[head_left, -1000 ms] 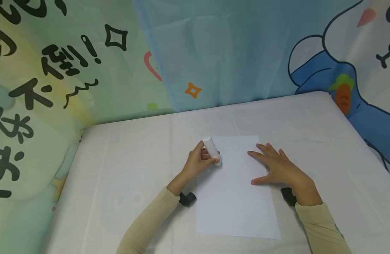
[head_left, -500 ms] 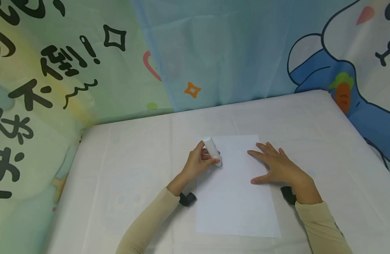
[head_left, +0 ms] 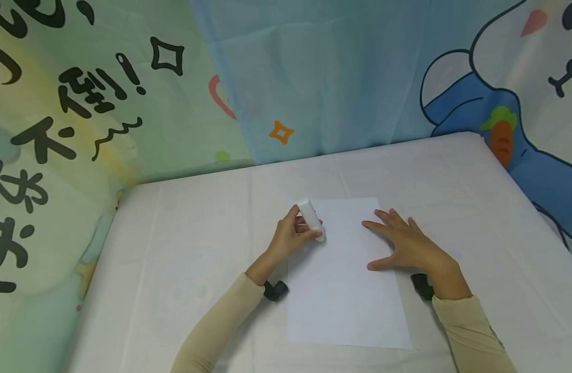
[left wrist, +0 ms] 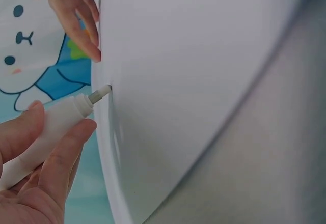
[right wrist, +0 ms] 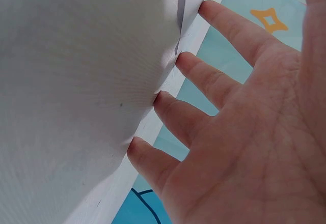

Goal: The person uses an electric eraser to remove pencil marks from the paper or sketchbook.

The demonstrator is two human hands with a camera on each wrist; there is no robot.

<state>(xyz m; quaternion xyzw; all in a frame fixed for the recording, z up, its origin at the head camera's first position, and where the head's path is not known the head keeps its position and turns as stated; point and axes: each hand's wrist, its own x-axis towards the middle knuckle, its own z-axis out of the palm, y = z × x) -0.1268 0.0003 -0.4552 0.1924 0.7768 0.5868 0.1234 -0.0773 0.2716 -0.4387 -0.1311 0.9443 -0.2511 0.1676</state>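
Note:
A thick white marker [head_left: 310, 215] is gripped between the thumb and fingers of my left hand [head_left: 286, 238]. In the left wrist view the marker [left wrist: 56, 132] points its pale nib at the paper, and the nib appears to touch the surface. A blank sheet of white paper [head_left: 346, 305] lies flat beneath both hands. Spread over the sheet's right side is my right hand [head_left: 404, 246], fingers apart and holding nothing. Seen from the right wrist, the fingertips of that hand [right wrist: 239, 117] press on the white surface. No mark shows on the sheet.
A white cloth [head_left: 197, 233] covers the table under the paper. Behind and to the left hangs a printed fabric backdrop [head_left: 337, 77] with cartoon figures and lettering. A dark wrist camera [head_left: 276, 291] sits below the left wrist, another dark camera [head_left: 422, 286] below the right.

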